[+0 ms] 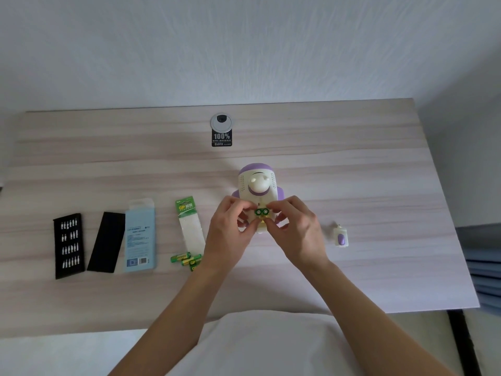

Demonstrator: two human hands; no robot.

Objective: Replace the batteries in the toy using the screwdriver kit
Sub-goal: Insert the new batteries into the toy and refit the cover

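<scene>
1. Left hand (230, 229) and right hand (295, 232) are meeting at the midline. Thumb and forefinger of each are pinching one pair of batteries (261, 212) from opposite sides, and the other fingers are curling loosely beneath.
2. The pair is lying side by side with round ends facing the camera, so the long axes are running along the line of sight, down toward the toy (257, 183).
3. The toy is sitting on the table (379, 172) just behind and under the fingertips. Its compartment is hidden by the hands, so I cannot tell whether the cells are seated.
4. Judgement: the coming move is depending on travel along the cells' length. Both hands are equally near.
5. Outward, left: loose cells (187, 260), card pack (189, 226), blue box (140, 240), black lid (106, 241), bit tray (68, 245).
6. Outward, right: a small fob (341, 236), well apart.
</scene>
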